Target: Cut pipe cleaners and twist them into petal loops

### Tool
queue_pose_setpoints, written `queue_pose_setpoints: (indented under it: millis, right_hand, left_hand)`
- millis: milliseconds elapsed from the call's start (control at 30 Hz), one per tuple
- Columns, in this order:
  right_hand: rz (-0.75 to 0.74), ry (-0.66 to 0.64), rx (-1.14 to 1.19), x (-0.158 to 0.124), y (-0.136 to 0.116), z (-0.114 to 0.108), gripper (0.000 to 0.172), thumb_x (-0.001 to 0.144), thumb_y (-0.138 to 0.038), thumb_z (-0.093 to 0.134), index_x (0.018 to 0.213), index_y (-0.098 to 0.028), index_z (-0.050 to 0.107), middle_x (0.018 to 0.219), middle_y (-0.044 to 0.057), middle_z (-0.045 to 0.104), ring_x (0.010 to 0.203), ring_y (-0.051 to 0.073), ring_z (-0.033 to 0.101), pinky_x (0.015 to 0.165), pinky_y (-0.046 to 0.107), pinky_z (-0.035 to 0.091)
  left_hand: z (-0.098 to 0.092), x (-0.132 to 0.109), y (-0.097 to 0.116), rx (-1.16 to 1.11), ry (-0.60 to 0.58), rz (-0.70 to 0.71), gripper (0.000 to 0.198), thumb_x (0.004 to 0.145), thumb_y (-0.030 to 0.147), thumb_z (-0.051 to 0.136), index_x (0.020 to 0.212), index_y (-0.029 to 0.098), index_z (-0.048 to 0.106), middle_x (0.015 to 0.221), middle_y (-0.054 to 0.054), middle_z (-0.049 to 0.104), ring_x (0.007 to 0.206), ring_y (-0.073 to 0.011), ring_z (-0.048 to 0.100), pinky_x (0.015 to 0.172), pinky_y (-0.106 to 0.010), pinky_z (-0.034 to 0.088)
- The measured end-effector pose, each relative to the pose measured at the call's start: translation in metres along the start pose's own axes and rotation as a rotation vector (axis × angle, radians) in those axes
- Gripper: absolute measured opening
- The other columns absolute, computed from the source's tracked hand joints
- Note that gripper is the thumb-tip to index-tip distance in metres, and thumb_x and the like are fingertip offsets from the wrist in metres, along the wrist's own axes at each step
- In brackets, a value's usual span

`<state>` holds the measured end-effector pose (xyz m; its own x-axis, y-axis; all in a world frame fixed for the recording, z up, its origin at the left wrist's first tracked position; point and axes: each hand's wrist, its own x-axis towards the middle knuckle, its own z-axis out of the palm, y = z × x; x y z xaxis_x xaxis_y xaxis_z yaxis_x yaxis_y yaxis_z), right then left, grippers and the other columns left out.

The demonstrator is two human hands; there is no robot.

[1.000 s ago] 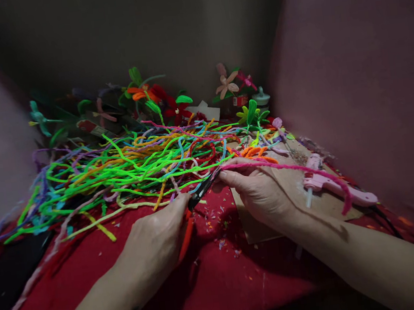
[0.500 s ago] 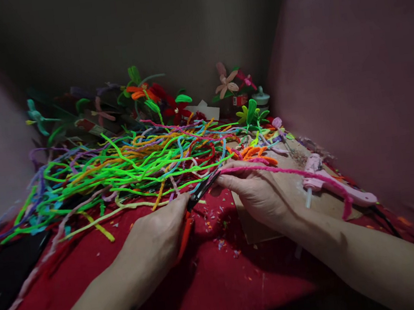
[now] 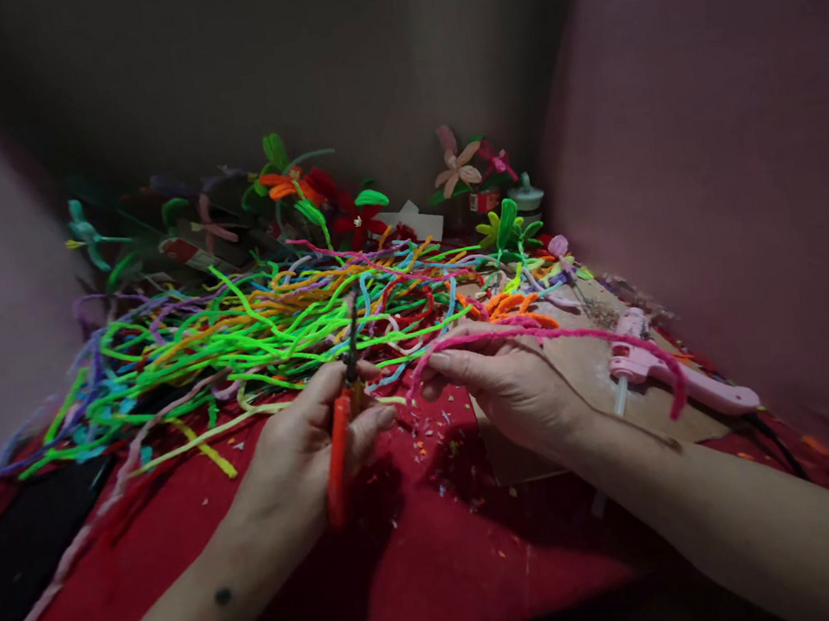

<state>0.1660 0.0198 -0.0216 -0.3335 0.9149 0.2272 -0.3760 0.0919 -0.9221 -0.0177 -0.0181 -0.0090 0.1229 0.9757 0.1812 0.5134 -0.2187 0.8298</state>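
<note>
A pink fuzzy stem (image 3: 575, 330) lies just right of centre, its near end clamped between the fingers of the right hand (image 3: 522, 393); the rest trails toward four o'clock, crossing in front of a pink glue gun (image 3: 637, 364). The left hand (image 3: 303, 450), at eight o'clock from centre, has its fingers closed round a red-handled tool (image 3: 336, 451), dark blades pointing to twelve and apart from the stem. Beneath the right hand is a cardboard sheet (image 3: 523, 453), with orange stems (image 3: 512, 307) at its far left edge. The table (image 3: 446, 568) wears a red cover, littered with small clippings (image 3: 439, 449) between the hands. A tangled heap of coloured stems (image 3: 237, 342) crowds from nine round to twelve o'clock, and a black slab (image 3: 28, 549) sits at eight. Fuzzy flowers (image 3: 457, 164) and a lidded jar (image 3: 526, 198) line the back, under a dim grey wall (image 3: 292, 53); a mauve wall (image 3: 729, 161) closes off two o'clock.
</note>
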Motion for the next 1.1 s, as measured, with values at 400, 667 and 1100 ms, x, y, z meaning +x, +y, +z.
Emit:
queue_pose_setpoints:
  millis: [400,667,1100]
  right_hand:
    - [0.166,-0.138,0.117,-0.004,0.009,0.003,0.005,0.073,-0.021,0.069,0.07,-0.018,0.071,0.065,0.0,0.064,0.064,0.011,0.055,0.067,0.026,0.042]
    - [0.234,-0.083,0.065,-0.007,0.013,0.005,0.015,0.069,-0.028,0.074,0.067,-0.015,0.066,0.061,-0.001,0.059,0.055,0.009,0.051,0.057,0.024,0.038]
    - [0.208,-0.087,0.093,-0.009,0.008,0.007,0.012,0.076,-0.023,0.068,0.069,-0.014,0.065,0.063,0.0,0.061,0.059,0.009,0.055,0.062,0.023,0.042]
  left_hand:
    - [0.012,-0.001,0.015,-0.603,-0.161,-0.251,0.034,0.073,0.024,0.064,0.104,0.019,0.052,0.069,0.002,0.059,0.056,-0.0119,0.055,0.051,-0.023,0.044]
    - [0.021,-0.007,0.016,-0.28,0.09,0.012,0.035,0.07,0.02,0.066,0.102,0.019,0.053,0.077,0.002,0.059,0.07,-0.0111,0.058,0.064,-0.021,0.048]
    - [0.017,-0.004,0.021,-0.444,0.054,-0.066,0.034,0.073,0.024,0.068,0.103,0.017,0.053,0.073,0.004,0.057,0.064,-0.0085,0.056,0.057,-0.018,0.046]
